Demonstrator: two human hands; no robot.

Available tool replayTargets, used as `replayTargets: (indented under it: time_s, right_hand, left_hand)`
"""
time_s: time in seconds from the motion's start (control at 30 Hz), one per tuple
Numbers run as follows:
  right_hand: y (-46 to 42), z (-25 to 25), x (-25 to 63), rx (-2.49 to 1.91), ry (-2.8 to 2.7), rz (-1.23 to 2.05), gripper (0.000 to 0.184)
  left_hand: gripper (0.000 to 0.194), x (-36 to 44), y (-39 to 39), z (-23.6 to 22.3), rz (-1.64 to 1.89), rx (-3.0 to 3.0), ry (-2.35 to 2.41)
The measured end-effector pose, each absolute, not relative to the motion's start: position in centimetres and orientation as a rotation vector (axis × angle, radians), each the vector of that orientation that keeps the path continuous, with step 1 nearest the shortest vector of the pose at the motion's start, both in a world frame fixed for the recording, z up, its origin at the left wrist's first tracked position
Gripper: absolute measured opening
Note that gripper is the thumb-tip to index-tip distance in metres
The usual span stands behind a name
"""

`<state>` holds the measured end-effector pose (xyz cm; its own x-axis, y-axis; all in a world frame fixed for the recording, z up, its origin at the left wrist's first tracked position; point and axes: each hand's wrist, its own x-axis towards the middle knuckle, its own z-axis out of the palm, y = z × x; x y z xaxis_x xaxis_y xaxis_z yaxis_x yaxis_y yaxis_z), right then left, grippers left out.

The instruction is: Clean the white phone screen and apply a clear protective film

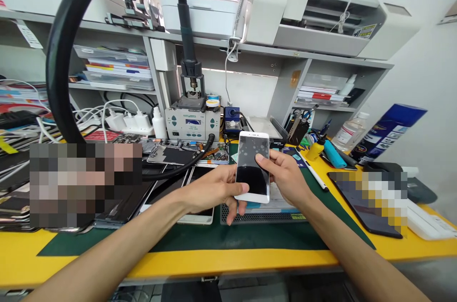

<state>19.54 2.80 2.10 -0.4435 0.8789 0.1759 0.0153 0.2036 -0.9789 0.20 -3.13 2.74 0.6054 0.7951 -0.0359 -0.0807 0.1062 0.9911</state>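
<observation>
A white smartphone [253,173] with a dark screen is held upright in front of me, above the green mat [285,240]. Pale round spots cover the upper half of its screen. My left hand [228,187] grips the lower left edge, thumb on the glass and fingers behind. On the right side, my right hand [285,173] holds the phone too, its thumb pressed on the screen and its other fingers partly hidden behind. Below the phone lies a flat device with a dark perforated front [264,216].
Phones and tablets lie piled at the left beside a blurred patch. A thick black hose [59,54] arches from a grey hot-air station [193,123]. At right are a dark tablet [357,206], a white pen [312,171], a yellow bottle [314,151] and a blue spray can [389,133].
</observation>
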Motion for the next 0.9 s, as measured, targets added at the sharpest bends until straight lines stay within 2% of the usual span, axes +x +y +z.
replayTargets:
  time_s: [0.3, 0.47, 0.7, 0.9]
  right_hand:
    - [2.5, 2.3, 19.5, -0.827, -1.613, 1.414, 0.031]
    - [2.5, 2.4, 19.6, -0.793, -1.633, 1.334, 0.032]
    - [2.2, 2.5, 19.5, -0.833, -1.69, 1.228, 0.032]
    - [2.2, 2.5, 19.5, -0.875, -1.72, 1.165, 0.032]
  left_hand:
    - [0.012, -0.7, -2.9, 3.1, 0.648, 1.158, 0.521]
    - [0.024, -0.8, -3.0, 3.0, 0.627, 1.115, 0.537]
    - [0.028, 0.2, -3.3, 2.9, 0.674, 1.285, 0.762]
    - [0.028, 0.2, -3.3, 2.7, 0.645, 1.258, 0.683]
